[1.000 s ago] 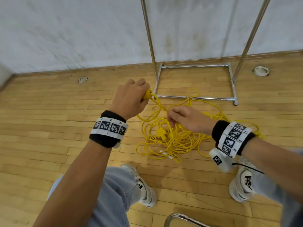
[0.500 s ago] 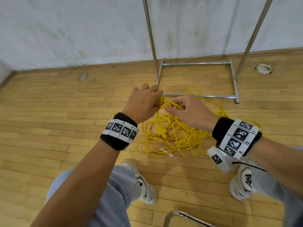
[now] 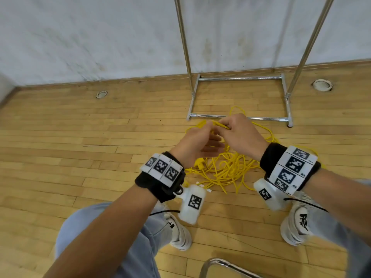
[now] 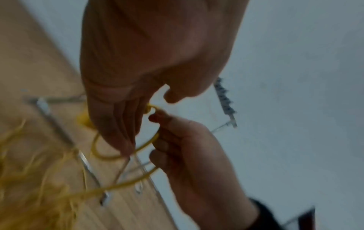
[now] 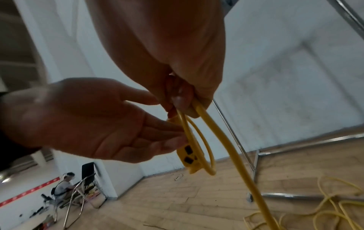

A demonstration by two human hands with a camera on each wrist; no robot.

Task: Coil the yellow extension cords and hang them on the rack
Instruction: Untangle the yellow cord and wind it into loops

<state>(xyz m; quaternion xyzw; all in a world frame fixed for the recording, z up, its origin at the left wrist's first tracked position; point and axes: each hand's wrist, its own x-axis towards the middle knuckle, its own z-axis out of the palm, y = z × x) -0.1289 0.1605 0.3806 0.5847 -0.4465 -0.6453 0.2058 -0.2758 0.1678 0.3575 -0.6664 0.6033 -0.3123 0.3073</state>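
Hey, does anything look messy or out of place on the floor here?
Yes. The yellow extension cord lies in a tangled heap on the wooden floor before the rack, not coiled. Only its socket end is lifted between the hands.

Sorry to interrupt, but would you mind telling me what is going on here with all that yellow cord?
A person is starting to coil a yellow extension cord. The right hand pinches a first small loop near the socket end, while the left hand, fingers relaxed, steadies it. Most of the cord lies tangled on the wooden floor, and nothing hangs on what shows of the metal rack behind it.
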